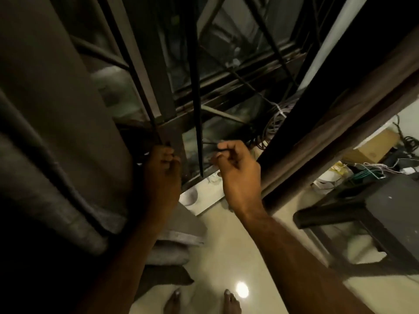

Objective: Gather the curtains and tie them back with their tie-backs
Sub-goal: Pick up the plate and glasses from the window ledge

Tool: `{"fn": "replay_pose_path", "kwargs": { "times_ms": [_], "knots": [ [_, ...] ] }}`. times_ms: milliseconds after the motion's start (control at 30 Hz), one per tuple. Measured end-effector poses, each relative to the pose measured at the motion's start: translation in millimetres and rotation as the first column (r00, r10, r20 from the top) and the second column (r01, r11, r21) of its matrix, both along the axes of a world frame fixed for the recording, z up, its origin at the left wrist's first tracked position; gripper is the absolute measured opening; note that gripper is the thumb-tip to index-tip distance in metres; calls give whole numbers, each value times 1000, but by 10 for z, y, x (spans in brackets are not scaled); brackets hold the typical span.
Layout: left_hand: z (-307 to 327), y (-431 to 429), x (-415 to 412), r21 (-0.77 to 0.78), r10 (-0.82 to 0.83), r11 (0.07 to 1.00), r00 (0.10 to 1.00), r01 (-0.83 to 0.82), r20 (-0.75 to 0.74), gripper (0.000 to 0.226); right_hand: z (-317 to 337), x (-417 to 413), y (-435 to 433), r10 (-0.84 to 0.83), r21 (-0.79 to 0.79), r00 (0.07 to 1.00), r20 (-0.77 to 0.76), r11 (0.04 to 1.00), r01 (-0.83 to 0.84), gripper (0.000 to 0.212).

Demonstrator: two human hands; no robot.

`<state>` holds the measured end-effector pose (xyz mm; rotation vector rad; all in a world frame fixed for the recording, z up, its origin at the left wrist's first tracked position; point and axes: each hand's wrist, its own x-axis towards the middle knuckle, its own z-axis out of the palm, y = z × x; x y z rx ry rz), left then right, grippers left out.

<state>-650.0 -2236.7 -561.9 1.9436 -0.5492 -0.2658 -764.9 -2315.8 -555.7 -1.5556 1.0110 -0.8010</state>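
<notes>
A grey curtain (56, 137) hangs bunched on the left of the window. My left hand (162, 175) is closed at its right edge, against a dark window bar, on a thin dark tie-back cord. That tie-back (209, 144) runs as a thin dark strand to my right hand (238, 173), whose thumb and fingers pinch its end. A second, darker curtain (353, 114) hangs along the right side of the window, apart from both hands.
Dark window bars (197, 105) and a grille stand right behind the hands. A tangle of cables (272, 125) lies on the sill. A dark plastic stool (381, 214) and a cardboard box (371, 148) stand at the right. My bare feet are on the pale tiled floor (249, 257).
</notes>
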Motion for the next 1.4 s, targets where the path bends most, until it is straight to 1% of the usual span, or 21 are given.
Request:
{"fn": "replay_pose_path", "kwargs": {
  "times_ms": [67,200,333,533,600,700,767,800,867,933,1000,1067,1233,1333,1400],
  "knots": [
    [-354,59,57,12,35,999,998,-35,-43,14,-382,79,36,36,52,999,-39,998,-34,20],
    [-1118,169,239,73,101,993,993,-97,-55,17,-1227,266,21,84,105,988,-129,992,-71,15],
    [-1941,279,348,154,120,982,992,-112,-42,18,-2091,423,-44,113,153,974,-199,985,-83,13],
    [-2913,259,378,251,119,964,988,-91,-97,22,-3197,701,-97,163,204,928,-335,974,-98,8],
    [-3179,232,406,296,124,951,987,-89,-104,24,-3479,775,-129,192,210,897,-399,971,-115,13],
    [-3462,166,496,382,179,919,966,-96,-188,29,-3820,884,-208,201,226,841,-502,969,-97,39],
    [-3613,141,548,444,199,893,951,-76,-236,32,-3975,947,-244,222,241,809,-544,965,-103,49],
    [-3669,129,567,448,210,891,942,-74,-261,32,-4021,966,-255,239,251,800,-550,961,-115,51],
    [-3780,97,605,434,233,898,916,-74,-327,31,-4071,1003,-263,283,265,788,-547,951,-158,49],
    [-3880,38,648,427,265,901,876,-76,-403,33,-4114,1035,-272,306,239,775,-553,949,-204,44],
    [-3974,-35,683,448,258,893,854,-33,-452,35,-4166,1069,-285,314,222,757,-573,949,-226,39],
    [-4084,-83,730,482,232,876,861,17,-453,38,-4220,1096,-299,334,234,740,-583,942,-241,37],
    [-4229,-158,753,460,226,888,848,24,-480,37,-4320,1092,-312,369,236,715,-594,929,-284,32],
    [-4240,-137,691,436,167,899,895,34,-413,34,-4303,980,-323,342,203,709,-617,939,-277,28],
    [-4149,-134,598,443,113,894,921,70,-373,32,-4200,833,-343,315,192,705,-635,949,-250,27]
  ]
}}
